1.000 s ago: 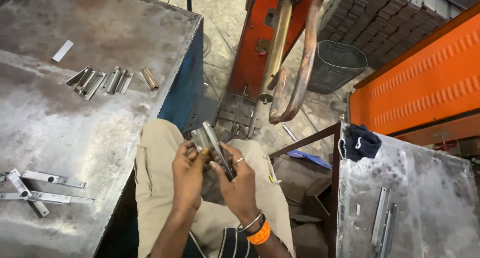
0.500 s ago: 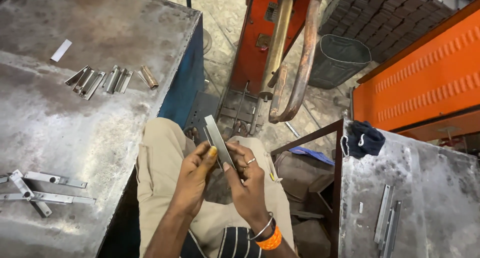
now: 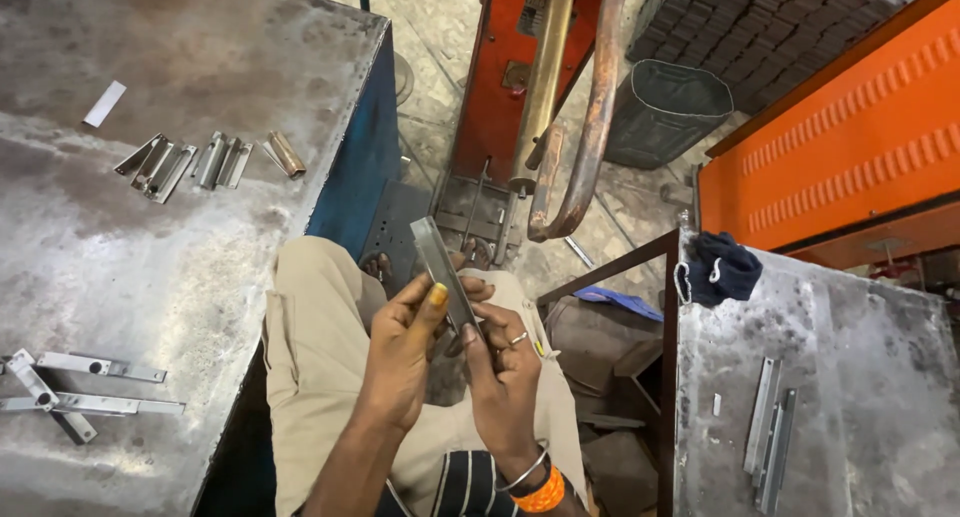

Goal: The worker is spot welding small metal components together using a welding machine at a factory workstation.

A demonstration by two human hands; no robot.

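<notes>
Between a large scuffed grey steel worktop [image 3: 120, 277] with loose metal channel pieces [image 3: 190, 162] near its far edge and a smaller steel table [image 3: 830, 397], the left hand [image 3: 400, 352] and right hand [image 3: 500, 377] both close their fingers around a long flat grey metal strip [image 3: 440, 267], held tilted over the lap.

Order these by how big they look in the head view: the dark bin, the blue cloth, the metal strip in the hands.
1. dark bin
2. blue cloth and metal strip: look alike; the strip is nearer the camera, so unsure.
</notes>
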